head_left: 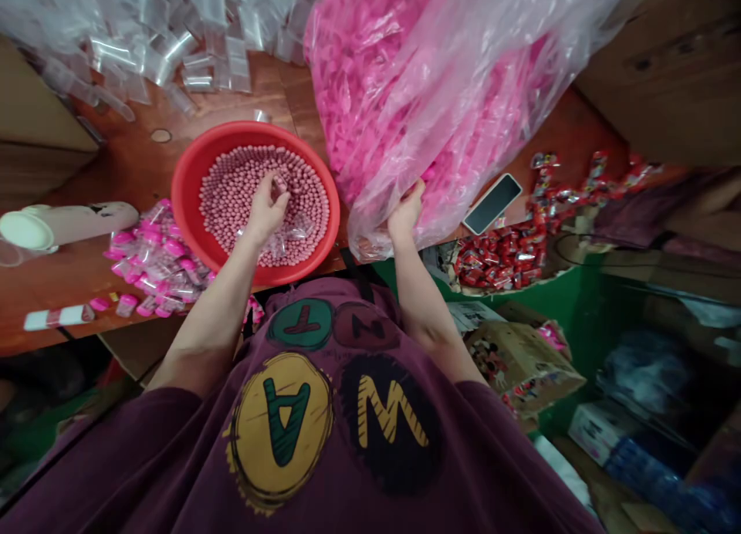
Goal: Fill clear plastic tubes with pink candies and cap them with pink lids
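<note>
On the brown tabletop (142,167), a phone (492,204) with a dark screen has been laid beside a heap of small shiny red packs (503,258). A white container (81,224) with a pale lid can be seen at the far left, above a small white and red packet (58,317). Low on the right, a cartoon is printed on an open cardboard carton (521,368). A big brown box (665,63) is seen at top right.

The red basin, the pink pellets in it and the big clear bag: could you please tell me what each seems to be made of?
Red basin: probably moulded plastic, smooth, with a soft sheen on its rim.
Pink pellets: perhaps candy or plastic, I cannot tell; small, rounded and fairly dull.
Big clear bag: likely thin plastic film, given its shiny creases and the pink showing through.
</note>
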Demonstrator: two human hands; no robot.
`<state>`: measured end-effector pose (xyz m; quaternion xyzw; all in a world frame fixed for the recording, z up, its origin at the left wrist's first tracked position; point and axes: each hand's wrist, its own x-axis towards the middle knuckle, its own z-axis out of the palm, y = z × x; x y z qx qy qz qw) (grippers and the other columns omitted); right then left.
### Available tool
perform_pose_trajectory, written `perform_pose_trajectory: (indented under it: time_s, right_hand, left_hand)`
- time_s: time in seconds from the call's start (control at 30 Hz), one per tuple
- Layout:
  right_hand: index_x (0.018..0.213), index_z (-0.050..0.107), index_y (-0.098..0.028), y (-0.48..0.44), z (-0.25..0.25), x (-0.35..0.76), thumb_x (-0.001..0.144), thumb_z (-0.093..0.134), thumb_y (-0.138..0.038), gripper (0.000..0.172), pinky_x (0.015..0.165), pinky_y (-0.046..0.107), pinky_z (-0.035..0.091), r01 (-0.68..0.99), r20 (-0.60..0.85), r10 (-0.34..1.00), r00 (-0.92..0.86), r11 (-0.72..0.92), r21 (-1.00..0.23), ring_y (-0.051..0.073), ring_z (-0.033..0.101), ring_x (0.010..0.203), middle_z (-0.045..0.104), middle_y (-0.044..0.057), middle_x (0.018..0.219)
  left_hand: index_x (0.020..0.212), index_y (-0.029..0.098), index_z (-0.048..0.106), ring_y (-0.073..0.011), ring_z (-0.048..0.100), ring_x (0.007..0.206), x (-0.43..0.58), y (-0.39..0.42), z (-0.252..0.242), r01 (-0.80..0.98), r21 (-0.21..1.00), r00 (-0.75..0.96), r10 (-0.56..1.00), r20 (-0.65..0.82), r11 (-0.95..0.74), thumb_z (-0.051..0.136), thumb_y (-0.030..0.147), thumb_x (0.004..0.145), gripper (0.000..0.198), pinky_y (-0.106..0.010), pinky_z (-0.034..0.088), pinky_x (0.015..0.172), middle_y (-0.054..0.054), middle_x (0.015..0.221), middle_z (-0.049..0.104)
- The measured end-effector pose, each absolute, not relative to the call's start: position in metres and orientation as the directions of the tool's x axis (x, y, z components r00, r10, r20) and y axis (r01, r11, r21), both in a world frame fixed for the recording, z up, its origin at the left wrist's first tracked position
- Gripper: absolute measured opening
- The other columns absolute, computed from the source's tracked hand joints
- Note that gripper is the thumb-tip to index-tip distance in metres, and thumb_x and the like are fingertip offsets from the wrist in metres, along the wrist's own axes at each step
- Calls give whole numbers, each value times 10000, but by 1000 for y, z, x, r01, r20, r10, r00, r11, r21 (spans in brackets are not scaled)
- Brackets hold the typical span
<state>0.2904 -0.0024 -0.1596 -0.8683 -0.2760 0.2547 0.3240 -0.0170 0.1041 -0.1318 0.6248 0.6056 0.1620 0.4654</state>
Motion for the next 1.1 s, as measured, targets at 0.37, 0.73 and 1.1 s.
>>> perform_pose_trajectory:
  time_s: [0.37,0.73,1.1]
  right_hand:
    - [832,569,-224,-12,-130,295,863,731,-258,169,1056,464,539,412,-158,675,721,-601,-685,213,622,927,606,-7,867]
    - [1252,657,-277,-22,-50,221,993,689,-648,454,811,401,674,242,-97,950,298,-174,-955,205,741,892,749,62,1084]
    - [1316,750,-310,33,-23,145,1010,713,-659,465,1100,504,650,228,59,992,-109,82,-970,245,766,1199,807,52,1297]
  left_hand:
    - [1302,197,700,-238,774,1186,-34,66,-54,-375,697,290,791,-538,612,779,356,949,395,-307,618,926,-112,1210,798]
    - [1196,137,716,-149,703,640,-31,50,-25,-505,496,387,700,-601,706,505,347,1038,337,-237,490,532,-57,849,754]
    - [998,173,682,-153,684,671,-39,36,-14,-443,598,352,743,-569,668,608,296,992,144,-244,435,544,-35,851,710]
